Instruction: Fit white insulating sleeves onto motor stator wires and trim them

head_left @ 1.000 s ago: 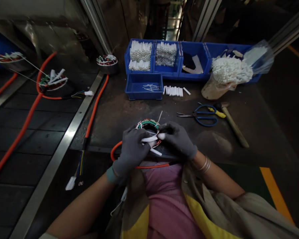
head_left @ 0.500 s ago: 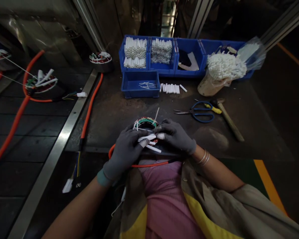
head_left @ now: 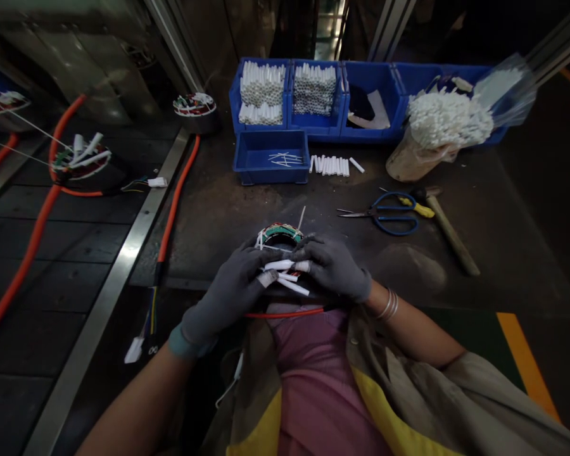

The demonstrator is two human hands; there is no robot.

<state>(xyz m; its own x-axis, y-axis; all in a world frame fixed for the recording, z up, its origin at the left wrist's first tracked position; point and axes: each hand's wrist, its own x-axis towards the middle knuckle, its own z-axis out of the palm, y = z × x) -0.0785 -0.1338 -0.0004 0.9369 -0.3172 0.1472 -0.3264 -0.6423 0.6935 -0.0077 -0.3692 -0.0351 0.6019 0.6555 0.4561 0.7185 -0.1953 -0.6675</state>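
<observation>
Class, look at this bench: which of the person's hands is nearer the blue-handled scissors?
The right hand is nearer: it rests on the wire ring, below and to the left of the scissors, not touching them. The left hand is further away, beyond the right hand.

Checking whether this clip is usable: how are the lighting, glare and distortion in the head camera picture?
In the head view, light is dim and the corners fall dark; the steel strip shows glare; wide-angle stretching warps the frame edges; the grey gloved left hand and right hand look shadowed but readable.
</observation>
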